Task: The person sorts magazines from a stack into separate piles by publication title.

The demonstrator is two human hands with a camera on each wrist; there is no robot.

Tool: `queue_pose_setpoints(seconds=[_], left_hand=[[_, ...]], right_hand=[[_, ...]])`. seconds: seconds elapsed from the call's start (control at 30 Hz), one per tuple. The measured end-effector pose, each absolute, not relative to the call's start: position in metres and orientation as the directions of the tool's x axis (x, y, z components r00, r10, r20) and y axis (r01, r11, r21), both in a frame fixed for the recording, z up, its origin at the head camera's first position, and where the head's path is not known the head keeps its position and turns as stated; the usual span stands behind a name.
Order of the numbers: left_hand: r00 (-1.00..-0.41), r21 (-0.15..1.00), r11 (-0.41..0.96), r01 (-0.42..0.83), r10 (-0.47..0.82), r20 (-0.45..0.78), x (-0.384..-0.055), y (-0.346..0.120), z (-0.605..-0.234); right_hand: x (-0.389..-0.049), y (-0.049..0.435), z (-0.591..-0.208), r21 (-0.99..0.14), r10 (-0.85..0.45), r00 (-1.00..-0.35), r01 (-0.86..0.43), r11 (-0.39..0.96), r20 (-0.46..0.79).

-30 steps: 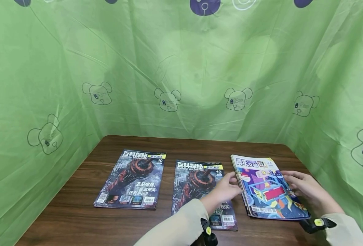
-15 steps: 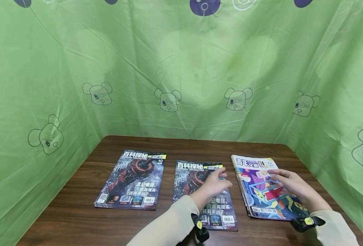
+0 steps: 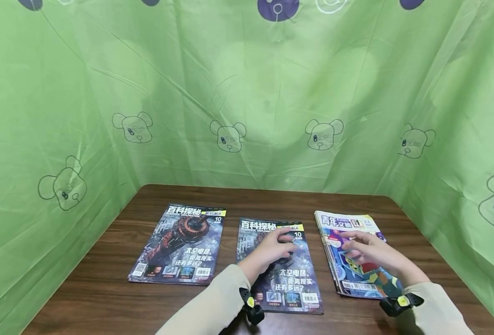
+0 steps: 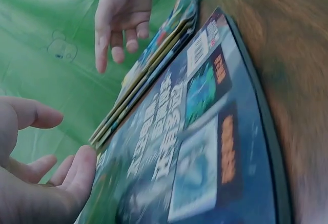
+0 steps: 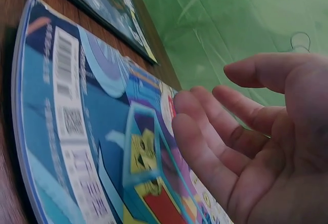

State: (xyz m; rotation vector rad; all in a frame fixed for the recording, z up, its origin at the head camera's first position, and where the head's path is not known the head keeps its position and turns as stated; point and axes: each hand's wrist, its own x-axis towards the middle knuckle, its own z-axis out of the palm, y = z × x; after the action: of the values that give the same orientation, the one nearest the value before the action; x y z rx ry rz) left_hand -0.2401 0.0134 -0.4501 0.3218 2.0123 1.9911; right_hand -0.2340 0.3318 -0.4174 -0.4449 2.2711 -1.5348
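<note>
My left hand [image 3: 270, 251] hovers over the middle magazine [image 3: 295, 279], a dark cover with a red-and-black machine, its fingers loosely bent around nothing. Over the colourful stack of magazines [image 3: 356, 284] on the right is my right hand [image 3: 370, 253], fingers relaxed and apart. In the right wrist view that hand [image 5: 246, 137] has only air between thumb and fingers, with the top cover [image 5: 102, 126] below. The left wrist view shows the left hand [image 4: 46, 172] beside the dark cover [image 4: 200, 131], holding nothing; the stack's layered edges [image 4: 148, 73] lie beyond.
A second magazine [image 3: 180, 246] with the same dark cover lies flat at the left of the brown wooden table [image 3: 104, 298]. Behind and at both sides hangs a green curtain [image 3: 180, 158] with bear outlines.
Both hands have left the sides of the right stack and moved left. The left hand is now over the middle magazine, the right over the stack. The magazines stay in place.
</note>
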Motion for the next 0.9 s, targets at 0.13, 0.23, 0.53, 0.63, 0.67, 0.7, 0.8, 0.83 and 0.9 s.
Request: queue_pose_setpoints(seconds=[0.13, 0.23, 0.53, 0.63, 0.67, 0.7, 0.8, 0.83, 0.9], left_hand=[[-0.928, 0.999, 0.016, -0.044, 0.369, -0.047, -0.241, 0.000, -0.449], [-0.928, 0.999, 0.035, -0.036, 0.370, -0.046, -0.242, -0.008, -0.448], [-0.918, 0.994, 0.112, -0.010, 0.394, -0.053, -0.239, -0.041, -0.444], [-0.911, 0.989, 0.145, 0.003, 0.408, -0.057, -0.238, -0.052, -0.445], [-0.910, 0.988, 0.156, 0.010, 0.412, -0.056, -0.239, -0.056, -0.445], [-0.907, 0.986, 0.164, 0.012, 0.416, -0.058, -0.239, -0.059, -0.445], [-0.901, 0.983, 0.184, 0.020, 0.430, -0.063, -0.239, -0.069, -0.443], [-0.900, 0.981, 0.191, 0.022, 0.432, -0.064, -0.238, -0.073, -0.442], [-0.897, 0.978, 0.208, 0.025, 0.437, -0.069, -0.238, -0.079, -0.440]], right_hand=[[-0.236, 0.323, -0.420, -0.947, -0.492, -0.863, -0.055, 0.316, -0.114], [-0.236, 0.315, -0.421, -0.946, -0.503, -0.856, -0.059, 0.318, -0.116], [-0.234, 0.297, -0.424, -0.929, -0.497, -0.853, -0.041, 0.369, -0.160], [-0.233, 0.292, -0.426, -0.936, -0.506, -0.846, -0.024, 0.351, -0.167], [-0.232, 0.290, -0.426, -0.941, -0.509, -0.844, -0.019, 0.338, -0.166], [-0.232, 0.288, -0.426, -0.945, -0.516, -0.841, -0.022, 0.327, -0.159], [-0.231, 0.282, -0.426, -0.952, -0.520, -0.840, -0.015, 0.307, -0.155], [-0.231, 0.280, -0.427, -0.953, -0.522, -0.839, -0.015, 0.303, -0.153], [-0.230, 0.277, -0.428, -0.952, -0.524, -0.838, -0.015, 0.305, -0.155]])
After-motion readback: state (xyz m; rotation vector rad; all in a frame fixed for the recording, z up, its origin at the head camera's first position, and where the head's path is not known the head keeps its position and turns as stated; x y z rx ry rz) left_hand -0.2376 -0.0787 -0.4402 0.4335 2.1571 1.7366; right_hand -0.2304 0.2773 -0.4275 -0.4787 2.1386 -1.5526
